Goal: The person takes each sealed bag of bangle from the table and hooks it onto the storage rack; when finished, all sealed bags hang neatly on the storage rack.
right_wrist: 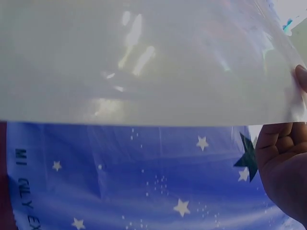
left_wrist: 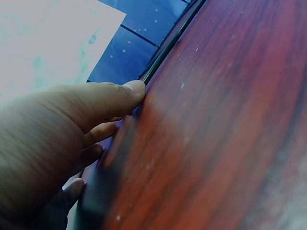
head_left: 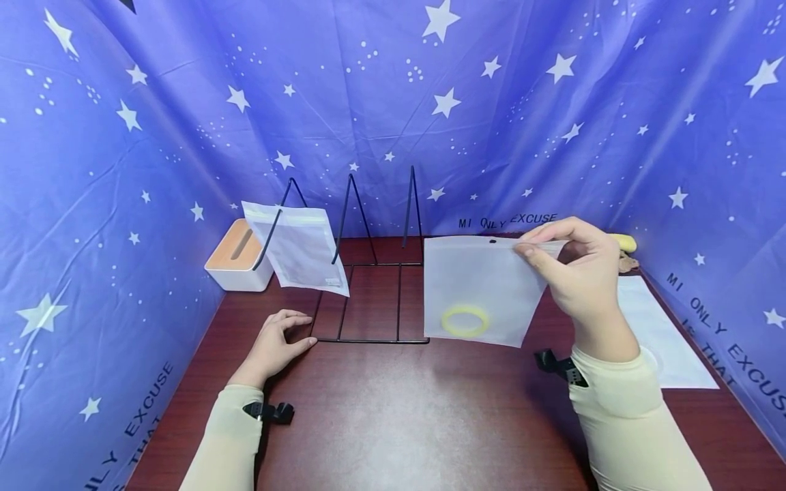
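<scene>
Head view: frosted zip bag (head_left: pixel 467 286) held up over a wood-grain tabletop (head_left: pixel 393 429), starry cloth (head_left: pixel 393 95) all around

Dark reddish-brown and glossy, the tabletop spreads across the lower half of the frame, a pale glare washing its lower middle. Blue-violet cloth hangs behind it and down both sides, creased, printed with white stars, dots and black lettering such as "MI ONLY EXCUSE". At centre right, the right hand (head_left: pixel 577 276) pinches the frosted zip bag by its upper right corner between thumb and fingers; a yellow ring (head_left: pixel 464 333) shows low inside it. In the right wrist view that bag fills the upper half with bright reflections, the cloth below it.

Left of centre stands a black wire rack (head_left: pixel 368 341) with three upright prongs. A second zip bag (head_left: pixel 301 252) hangs at its leftmost prong. The left hand (head_left: pixel 276 349) rests at the rack's front left corner, fingers relaxed, thumb touching the wire.

A white tissue box (head_left: pixel 245 279) with a wood-look lid sits at centre left. Toward the right edge a white bag (head_left: pixel 660 327) lies flat; above it, a yellow object (head_left: pixel 625 242) is partly hidden behind the right hand.
</scene>
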`<state>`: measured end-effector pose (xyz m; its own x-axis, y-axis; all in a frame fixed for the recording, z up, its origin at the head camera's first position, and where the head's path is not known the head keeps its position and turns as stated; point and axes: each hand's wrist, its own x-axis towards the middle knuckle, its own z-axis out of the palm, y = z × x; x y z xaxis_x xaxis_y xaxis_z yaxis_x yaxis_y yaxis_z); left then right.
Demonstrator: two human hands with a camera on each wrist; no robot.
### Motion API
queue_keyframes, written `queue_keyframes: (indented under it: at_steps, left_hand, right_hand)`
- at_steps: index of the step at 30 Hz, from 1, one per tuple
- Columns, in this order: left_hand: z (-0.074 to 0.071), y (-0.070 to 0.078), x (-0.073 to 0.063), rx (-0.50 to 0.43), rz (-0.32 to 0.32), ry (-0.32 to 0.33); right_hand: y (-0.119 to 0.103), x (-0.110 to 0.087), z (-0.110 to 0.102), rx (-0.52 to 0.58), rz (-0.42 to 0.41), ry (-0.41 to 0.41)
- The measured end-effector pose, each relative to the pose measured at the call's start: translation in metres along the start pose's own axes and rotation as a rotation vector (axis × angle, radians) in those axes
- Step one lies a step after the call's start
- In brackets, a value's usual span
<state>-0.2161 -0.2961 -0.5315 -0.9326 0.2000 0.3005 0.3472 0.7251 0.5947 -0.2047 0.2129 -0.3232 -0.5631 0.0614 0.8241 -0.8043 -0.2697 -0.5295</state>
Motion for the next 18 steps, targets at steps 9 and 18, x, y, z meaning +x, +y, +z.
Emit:
queue_keyframes:
  at_steps: [9, 18]
  left_hand:
    - [-0.002, 0.004, 0.001, 0.009, 0.000, -0.007]
    - [-0.006, 0.008, 0.000, -0.011, 0.013, 0.020]
  right_hand:
    - [0.006, -0.006, 0.022, -0.057, -0.007, -0.062]
    - [0.012, -0.009, 0.033, -0.032, 0.031, -0.080]
